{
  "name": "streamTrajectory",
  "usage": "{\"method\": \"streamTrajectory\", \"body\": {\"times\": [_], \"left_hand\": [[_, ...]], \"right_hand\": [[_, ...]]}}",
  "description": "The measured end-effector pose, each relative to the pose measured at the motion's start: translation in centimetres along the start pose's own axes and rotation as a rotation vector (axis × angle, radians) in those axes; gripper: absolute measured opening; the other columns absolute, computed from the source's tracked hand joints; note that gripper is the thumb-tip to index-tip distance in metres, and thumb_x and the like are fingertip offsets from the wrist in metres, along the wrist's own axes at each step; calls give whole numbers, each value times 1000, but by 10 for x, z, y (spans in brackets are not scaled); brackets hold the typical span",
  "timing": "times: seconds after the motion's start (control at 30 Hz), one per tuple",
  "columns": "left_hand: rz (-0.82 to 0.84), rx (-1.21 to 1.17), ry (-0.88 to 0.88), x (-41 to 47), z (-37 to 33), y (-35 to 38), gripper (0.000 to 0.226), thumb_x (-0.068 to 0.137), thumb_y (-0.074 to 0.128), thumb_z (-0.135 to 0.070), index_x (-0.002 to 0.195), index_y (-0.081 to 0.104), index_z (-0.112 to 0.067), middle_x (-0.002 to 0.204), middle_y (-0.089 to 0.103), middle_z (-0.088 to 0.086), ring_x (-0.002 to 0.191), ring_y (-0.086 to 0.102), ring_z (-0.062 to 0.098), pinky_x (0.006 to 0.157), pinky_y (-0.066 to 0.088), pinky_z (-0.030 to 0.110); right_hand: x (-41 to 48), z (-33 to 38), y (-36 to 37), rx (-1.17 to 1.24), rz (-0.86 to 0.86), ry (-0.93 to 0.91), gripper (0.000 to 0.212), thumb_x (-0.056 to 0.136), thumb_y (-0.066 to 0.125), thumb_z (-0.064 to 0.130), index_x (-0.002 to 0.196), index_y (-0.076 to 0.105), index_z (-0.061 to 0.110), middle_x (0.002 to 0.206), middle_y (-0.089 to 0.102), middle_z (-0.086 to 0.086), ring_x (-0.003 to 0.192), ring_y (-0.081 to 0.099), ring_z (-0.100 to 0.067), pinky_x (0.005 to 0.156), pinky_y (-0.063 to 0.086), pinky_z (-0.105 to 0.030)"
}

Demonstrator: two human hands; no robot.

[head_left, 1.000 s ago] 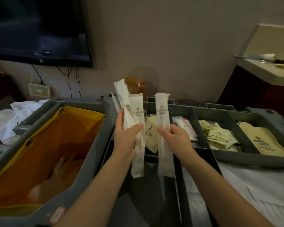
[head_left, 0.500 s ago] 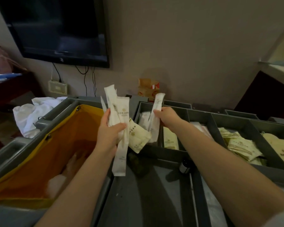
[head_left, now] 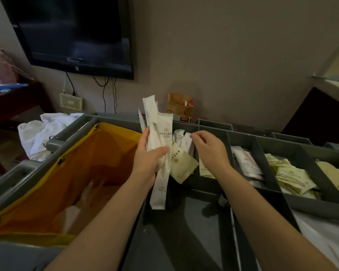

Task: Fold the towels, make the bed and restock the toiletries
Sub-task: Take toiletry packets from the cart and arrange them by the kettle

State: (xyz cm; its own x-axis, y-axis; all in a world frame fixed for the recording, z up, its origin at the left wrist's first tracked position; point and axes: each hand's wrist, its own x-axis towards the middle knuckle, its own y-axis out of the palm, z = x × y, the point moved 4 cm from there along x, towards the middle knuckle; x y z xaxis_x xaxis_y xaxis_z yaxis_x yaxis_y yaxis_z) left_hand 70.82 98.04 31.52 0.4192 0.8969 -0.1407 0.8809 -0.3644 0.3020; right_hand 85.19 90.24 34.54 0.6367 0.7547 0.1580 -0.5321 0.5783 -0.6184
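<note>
Two bare hands work over a grey cart (head_left: 72,132). Left hand (head_left: 150,160) grips a fan of long white packets (head_left: 164,132), thumb across the front and fingers behind. The packets stand roughly upright with tops splayed, the longest hanging below the wrist. A cream sachet (head_left: 181,166) is caught in the same grip, jutting right at a tilt.

Right hand (head_left: 209,148) hovers just right of the bundle, apart from it. It is palm down, fingers loosely curled, with nothing seen in them. It sits over the leftmost compartment of the divided tray (head_left: 261,153), where spare white packets (head_left: 181,137) stand on end.

Next compartment right holds pink-and-white packets (head_left: 247,163). Beyond that lies a heap of printed cream sachets (head_left: 290,175). The far-right compartment is cut off by the frame edge, and its contents are unclear.

Left of the hands, a yellow bag (head_left: 90,159) hangs open in the cart frame. Its inside is dim and I cannot tell what it holds. White linen (head_left: 45,132) is bunched at the cart's far left corner.

Behind the tray, an orange-brown carton (head_left: 179,106) stands against the wall. A dark television (head_left: 76,32) is mounted above, with cables running down to a wall socket (head_left: 70,101).
</note>
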Motion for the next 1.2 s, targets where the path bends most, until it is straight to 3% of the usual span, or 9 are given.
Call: {"method": "streamTrajectory", "body": {"times": [0.13,0.3,0.47,0.6,0.7,0.83,0.93,1.13,1.2], "left_hand": [[43,-74,-23,-3,2,4,77,83,62,4,143,33,-35,130,55,2,108,59,24,74,58,40],[104,-11,15,-7,7,11,77,83,61,7,141,34,-34,130,53,1,112,56,24,83,56,48],[96,-2,-15,-7,15,15,76,83,60,9,139,37,-37,131,51,1,115,54,26,88,53,52],[146,54,-31,-13,21,24,73,84,62,4,135,39,-42,131,50,-2,115,52,24,86,53,48],[209,83,-25,-22,25,37,71,84,62,4,129,38,-45,126,49,-5,110,51,20,73,53,37],[268,105,3,-30,27,43,70,84,61,4,126,37,-46,114,50,-12,99,53,13,68,53,33],[276,115,7,-31,27,42,71,84,61,4,129,36,-45,112,50,-13,98,53,13,67,52,32],[261,89,43,-33,23,39,73,84,62,2,135,35,-41,127,48,-6,111,51,18,87,52,43],[247,105,85,-32,21,37,74,84,63,0,140,33,-37,134,45,-4,117,47,18,94,49,44]], "right_hand": [[-38,5,8,52,232,24,28,90,61,34,117,54,30,94,53,19,83,52,2,58,41,-13],[-47,-9,3,127,111,97,15,90,62,28,104,56,28,90,58,15,77,56,2,53,43,-12],[-42,-35,-46,232,-199,162,18,90,62,27,102,50,34,97,61,9,88,63,-9,76,57,-34],[-43,-84,-106,332,-575,293,30,93,57,24,121,47,25,111,56,4,99,59,-16,86,53,-39],[-46,-124,-130,351,-673,466,45,96,52,25,138,36,22,130,50,-6,116,52,-24,96,48,-43],[-58,-143,-134,-9,-668,514,60,96,52,30,148,25,13,153,27,-12,139,29,-30,112,31,-46],[-55,-119,-118,-250,-601,351,54,96,51,33,144,35,12,149,34,-10,138,30,-26,114,28,-43],[-48,-42,-51,-146,-204,-3,26,98,46,35,116,60,23,95,60,12,87,55,-1,78,48,-23],[-48,-19,-30,-74,-101,-15,29,97,47,41,115,61,23,96,61,11,87,56,-3,76,47,-22]]}}
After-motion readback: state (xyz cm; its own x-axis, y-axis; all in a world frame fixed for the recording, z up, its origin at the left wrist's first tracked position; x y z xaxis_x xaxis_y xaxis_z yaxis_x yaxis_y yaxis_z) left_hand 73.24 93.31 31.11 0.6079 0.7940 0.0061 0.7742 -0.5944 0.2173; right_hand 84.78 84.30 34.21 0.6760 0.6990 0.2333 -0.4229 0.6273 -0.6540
